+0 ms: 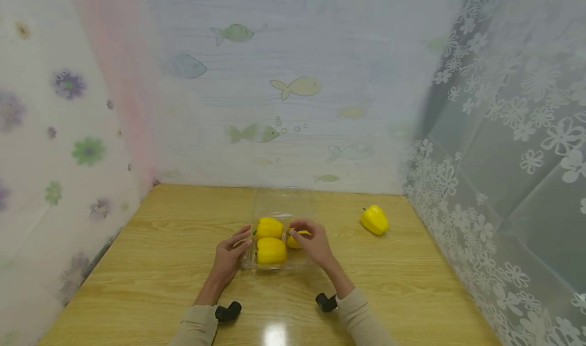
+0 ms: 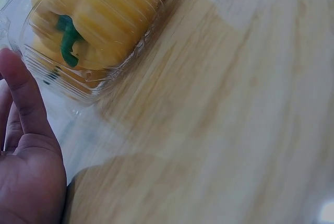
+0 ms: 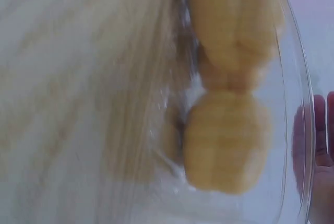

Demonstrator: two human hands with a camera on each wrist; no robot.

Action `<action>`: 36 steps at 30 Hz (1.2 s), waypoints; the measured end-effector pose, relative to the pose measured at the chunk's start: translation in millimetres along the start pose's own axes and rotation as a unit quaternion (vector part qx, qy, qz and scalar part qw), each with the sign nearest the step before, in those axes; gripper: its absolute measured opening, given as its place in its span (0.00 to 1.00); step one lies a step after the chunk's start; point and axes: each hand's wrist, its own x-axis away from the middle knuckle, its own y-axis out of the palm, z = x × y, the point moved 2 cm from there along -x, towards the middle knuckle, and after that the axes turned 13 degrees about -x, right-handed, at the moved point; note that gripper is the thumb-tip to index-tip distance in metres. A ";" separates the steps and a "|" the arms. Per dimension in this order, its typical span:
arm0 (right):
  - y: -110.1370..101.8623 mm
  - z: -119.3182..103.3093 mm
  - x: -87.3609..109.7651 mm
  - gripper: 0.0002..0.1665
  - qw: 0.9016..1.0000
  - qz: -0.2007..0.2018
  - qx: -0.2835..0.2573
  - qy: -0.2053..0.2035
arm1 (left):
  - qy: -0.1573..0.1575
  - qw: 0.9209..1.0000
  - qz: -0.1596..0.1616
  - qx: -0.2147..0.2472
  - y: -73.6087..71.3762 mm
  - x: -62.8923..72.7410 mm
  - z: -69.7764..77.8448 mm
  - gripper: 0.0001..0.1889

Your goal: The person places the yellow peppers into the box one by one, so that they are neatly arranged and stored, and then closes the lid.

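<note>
A clear plastic clamshell box (image 1: 249,259) stands mid-table with its lid (image 1: 284,201) raised at the back. In its left half lie two yellow bell peppers, one behind (image 1: 270,228) and one in front (image 1: 271,251). A third yellow bell pepper (image 1: 293,241) sits in the right half, partly covered by my right hand (image 1: 316,244). Through the box wall in the right wrist view, that pepper (image 3: 227,143) shows apart from the fingers. My left hand (image 1: 227,257) is at the box's left side, fingers extended, with a green stem (image 2: 70,41) visible through the plastic nearby.
Another yellow bell pepper (image 1: 374,220) lies on the wooden table (image 1: 398,280) to the right of the box. Black devices (image 1: 229,311) are at both wrists. A fish-patterned curtain (image 1: 293,147) closes off the back, and flowered curtains hang at both sides.
</note>
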 end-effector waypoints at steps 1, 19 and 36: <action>-4.9 -0.7 -2.2 0.13 1.000 0.003 0.001 -0.002 | -0.001 1.000 -0.001 0.001 0.0 0.2 0.1 0.24; -133.9 -2.9 -39.8 0.19 0.989 0.082 0.126 0.010 | -0.004 1.000 0.009 -0.004 0.1 -0.1 0.5 0.23; -223.2 9.6 -12.0 0.45 0.921 0.169 0.277 0.215 | -0.002 1.000 -0.001 -0.010 -0.5 -0.4 0.4 0.23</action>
